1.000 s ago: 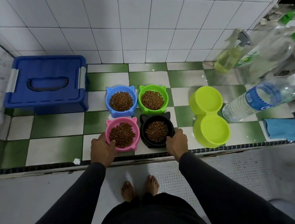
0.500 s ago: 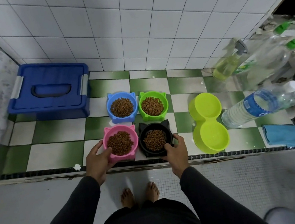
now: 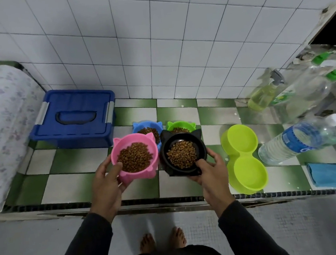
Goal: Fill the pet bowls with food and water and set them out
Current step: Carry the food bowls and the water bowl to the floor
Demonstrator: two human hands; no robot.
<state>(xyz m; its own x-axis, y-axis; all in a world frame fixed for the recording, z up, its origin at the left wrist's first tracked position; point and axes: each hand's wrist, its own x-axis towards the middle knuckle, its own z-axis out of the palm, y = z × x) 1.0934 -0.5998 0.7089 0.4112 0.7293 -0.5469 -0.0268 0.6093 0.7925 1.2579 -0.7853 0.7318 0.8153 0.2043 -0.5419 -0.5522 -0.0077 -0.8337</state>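
Pink bowl (image 3: 135, 160) and black bowl (image 3: 184, 154), both kibble-filled, were lifted off checkered ledge (image 3: 68, 188) since half-second earlier. Left hand (image 3: 106, 186) gripped pink rim, right hand (image 3: 208, 172) gripped black. Judged: filling finished, carry-out starting; double dish (image 3: 243, 156) stayed behind.

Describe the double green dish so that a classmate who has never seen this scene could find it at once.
Find the green-and-white checkered ledge below the white tiled wall. Right of the hand-held black bowl and left of the lying water bottle sits the double green dish. It alone joins two round cups, both without kibble.
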